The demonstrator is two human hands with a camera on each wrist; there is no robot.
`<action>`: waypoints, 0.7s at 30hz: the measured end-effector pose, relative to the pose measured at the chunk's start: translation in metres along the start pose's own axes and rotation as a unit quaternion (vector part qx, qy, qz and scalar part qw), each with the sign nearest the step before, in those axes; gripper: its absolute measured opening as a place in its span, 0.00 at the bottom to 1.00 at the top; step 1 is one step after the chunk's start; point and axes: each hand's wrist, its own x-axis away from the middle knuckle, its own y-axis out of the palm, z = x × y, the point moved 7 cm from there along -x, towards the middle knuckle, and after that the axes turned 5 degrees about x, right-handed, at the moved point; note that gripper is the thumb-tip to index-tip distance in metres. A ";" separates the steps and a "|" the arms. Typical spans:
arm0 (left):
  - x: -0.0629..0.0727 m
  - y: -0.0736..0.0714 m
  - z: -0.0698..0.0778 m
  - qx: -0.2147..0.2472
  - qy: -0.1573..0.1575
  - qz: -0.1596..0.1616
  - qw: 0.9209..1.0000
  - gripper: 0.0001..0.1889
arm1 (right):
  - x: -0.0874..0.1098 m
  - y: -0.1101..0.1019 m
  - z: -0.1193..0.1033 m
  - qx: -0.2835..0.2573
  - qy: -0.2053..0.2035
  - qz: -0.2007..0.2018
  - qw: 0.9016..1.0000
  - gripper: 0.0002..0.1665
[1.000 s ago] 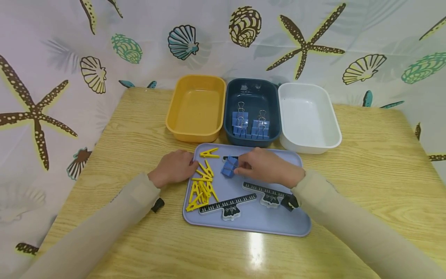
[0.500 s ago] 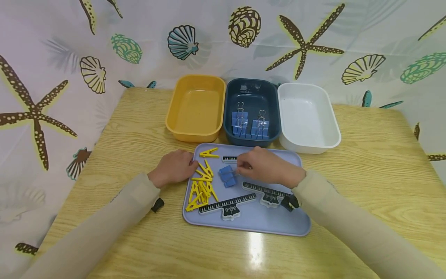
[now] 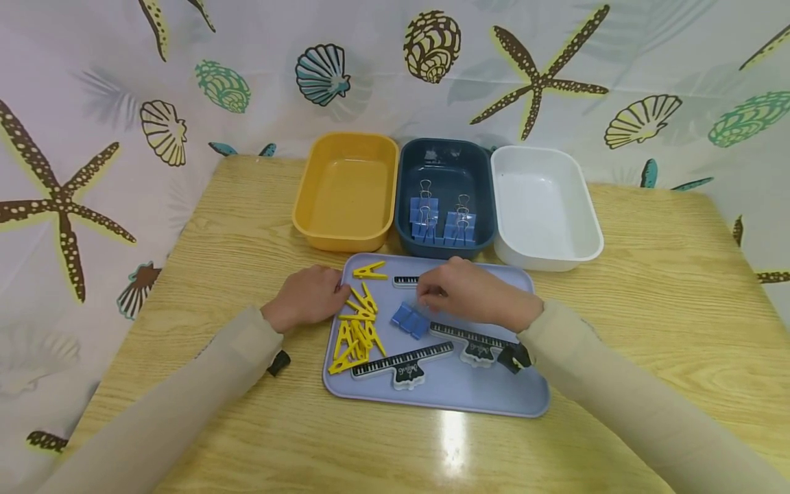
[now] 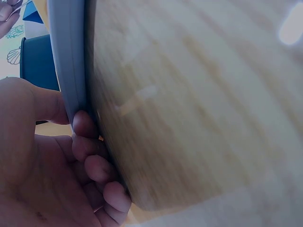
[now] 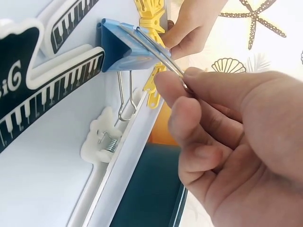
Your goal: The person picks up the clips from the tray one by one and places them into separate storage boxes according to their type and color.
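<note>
My right hand (image 3: 465, 291) pinches a wire handle of a blue binder clip (image 3: 410, 320) between thumb and index finger. In the right wrist view the clip's blue body (image 5: 128, 49) is tilted close to the tray surface, its other wire handle hanging free; I cannot tell whether it touches the tray. My left hand (image 3: 310, 296) grips the left rim of the lavender tray (image 3: 475, 398), with the thumb on one side and curled fingers (image 4: 99, 168) on the other. Several yellow clothespins (image 3: 358, 337) lie in the tray just beside that hand.
Black-and-white piano-pattern clips lie in the tray: one in front (image 3: 404, 362), one to the right (image 3: 475, 339), one behind (image 3: 404, 281). Behind stand a yellow bin (image 3: 348, 240), a dark blue bin (image 3: 438, 251) holding several blue binder clips, and a white bin (image 3: 549, 257).
The blue binder clip has turned and swung toward the tray's front, uncovering the piano-pattern clip behind it. My right hand has barely shifted; my left hand stays on the rim.
</note>
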 end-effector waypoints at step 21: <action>-0.001 -0.001 0.002 -0.002 0.001 0.002 1.000 0.21 | 0.002 -0.008 -0.003 -0.035 -0.019 0.002 0.999 0.06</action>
